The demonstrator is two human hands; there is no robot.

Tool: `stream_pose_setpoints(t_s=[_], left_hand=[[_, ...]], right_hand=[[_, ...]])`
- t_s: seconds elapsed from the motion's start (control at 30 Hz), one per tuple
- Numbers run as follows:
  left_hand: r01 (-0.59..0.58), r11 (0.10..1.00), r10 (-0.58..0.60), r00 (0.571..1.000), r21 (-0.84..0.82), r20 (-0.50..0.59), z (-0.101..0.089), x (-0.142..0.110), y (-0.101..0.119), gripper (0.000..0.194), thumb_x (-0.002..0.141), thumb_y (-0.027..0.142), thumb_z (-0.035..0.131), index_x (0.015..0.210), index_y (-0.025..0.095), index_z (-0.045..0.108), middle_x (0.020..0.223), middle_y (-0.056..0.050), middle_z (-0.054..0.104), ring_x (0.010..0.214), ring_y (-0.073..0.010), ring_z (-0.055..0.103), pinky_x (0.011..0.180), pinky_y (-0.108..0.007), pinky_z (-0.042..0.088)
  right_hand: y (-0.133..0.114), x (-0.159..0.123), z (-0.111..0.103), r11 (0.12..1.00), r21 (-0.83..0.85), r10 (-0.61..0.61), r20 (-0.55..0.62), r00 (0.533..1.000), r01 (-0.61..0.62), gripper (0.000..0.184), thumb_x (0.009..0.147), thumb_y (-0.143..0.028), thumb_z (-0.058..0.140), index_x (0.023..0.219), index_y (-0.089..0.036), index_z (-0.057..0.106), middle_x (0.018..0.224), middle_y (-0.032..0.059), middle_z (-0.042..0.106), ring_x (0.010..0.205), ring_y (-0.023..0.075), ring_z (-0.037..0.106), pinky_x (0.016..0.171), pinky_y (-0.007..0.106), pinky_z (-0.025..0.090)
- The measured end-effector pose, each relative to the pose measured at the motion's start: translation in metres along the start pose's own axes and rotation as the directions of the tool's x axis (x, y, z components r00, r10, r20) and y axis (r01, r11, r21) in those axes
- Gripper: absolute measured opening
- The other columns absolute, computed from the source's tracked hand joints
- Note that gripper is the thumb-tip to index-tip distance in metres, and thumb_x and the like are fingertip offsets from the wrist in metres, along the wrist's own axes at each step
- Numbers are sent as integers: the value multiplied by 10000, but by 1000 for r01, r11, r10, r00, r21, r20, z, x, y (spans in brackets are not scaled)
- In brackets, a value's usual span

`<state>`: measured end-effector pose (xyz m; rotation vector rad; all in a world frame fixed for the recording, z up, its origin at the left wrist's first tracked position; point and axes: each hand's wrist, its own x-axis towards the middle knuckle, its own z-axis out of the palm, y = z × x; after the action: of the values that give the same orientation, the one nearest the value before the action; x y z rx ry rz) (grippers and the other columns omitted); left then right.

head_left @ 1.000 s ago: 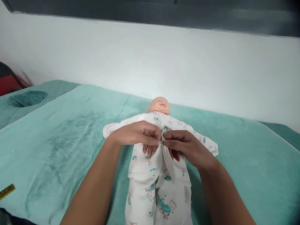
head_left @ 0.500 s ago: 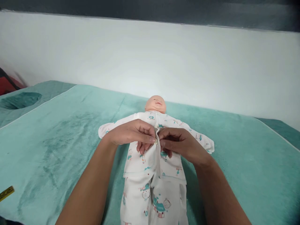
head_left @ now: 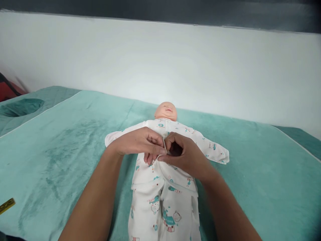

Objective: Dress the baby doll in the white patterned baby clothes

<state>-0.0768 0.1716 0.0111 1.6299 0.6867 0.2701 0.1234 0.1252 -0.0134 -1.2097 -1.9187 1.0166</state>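
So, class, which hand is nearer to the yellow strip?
Left. In the picture, the left hand, at the front of the jacket, is above and right of the yellow strip; the right hand, also there, is farther right.

Left hand (head_left: 139, 140) bare, slim-fingered, thumbnail (head_left: 163, 151) short. Right hand (head_left: 188, 155) likewise bare. Both forearms (head_left: 92, 190) bare as far up as I can see, smooth, narrow at wrists (head_left: 115, 147), broadening higher up.

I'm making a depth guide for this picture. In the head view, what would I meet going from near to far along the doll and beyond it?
Printed white trousers → printed white top → doll's head → white wall.
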Motion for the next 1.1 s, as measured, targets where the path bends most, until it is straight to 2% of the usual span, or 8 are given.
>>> stream_pose_setpoints(t_s=[0.13, 0.27, 0.57, 0.83, 1.03, 1.1], left_hand=[[44, 995, -40, 998, 90, -45, 1, -1, 3, 153, 792, 308, 631, 754, 161, 636, 559, 11, 624, 517, -111, 595, 521, -204, 470], [73, 986, -61, 995, 152, -78, 5, -2, 5, 101, 744, 194, 545, 754, 170, 643, 569, 11, 628, 535, -119, 593, 526, -209, 459], [84, 971, -55, 990, 224, -132, 8, -4, 4, 132, 702, 200, 511, 716, 177, 640, 564, 7, 622, 534, -128, 591, 480, -203, 403], [16, 995, -9, 997, 98, -75, 2, 0, 0, 91, 747, 168, 532, 756, 154, 622, 518, 17, 593, 468, -99, 533, 485, -205, 420], [-18, 998, 20, 999, 57, -30, -1, 2, -6, 53, 762, 168, 544, 740, 155, 590, 533, 14, 600, 466, -95, 537, 470, -199, 441], [-26, 998, 27, 999, 56, -25, -2, 2, -6, 39, 758, 171, 550, 733, 157, 578, 528, 21, 589, 463, -90, 527, 450, -189, 427]], right_hand=[[-1, 1, 2, 998, -51, -33, -23, 999, 32, 349, 723, -307, 759, 731, -207, 425, 721, -44, 457, 632, 98, 346, 549, 249, 280], [-1, 2, 2, 998, -54, -13, -21, 1000, 12, 360, 728, -307, 755, 716, -207, 409, 699, -46, 430, 624, 100, 332, 544, 250, 269], [1, 2, 1, 999, 15, 32, 0, 999, -32, 352, 705, -284, 766, 723, -208, 422, 719, -44, 431, 638, 102, 339, 557, 248, 284], [6, 2, -8, 991, 131, -14, 86, 996, 3, 248, 749, -249, 732, 826, -204, 501, 772, -23, 453, 680, 108, 388, 587, 242, 326], [6, 1, -9, 978, 202, -64, 108, 992, 41, 173, 877, -341, 612, 846, -202, 514, 742, -26, 411, 650, 101, 358, 567, 246, 314], [7, 1, -10, 979, 202, -60, 108, 992, 37, 168, 880, -341, 607, 849, -201, 520, 738, -27, 407, 651, 102, 359, 564, 246, 311]])
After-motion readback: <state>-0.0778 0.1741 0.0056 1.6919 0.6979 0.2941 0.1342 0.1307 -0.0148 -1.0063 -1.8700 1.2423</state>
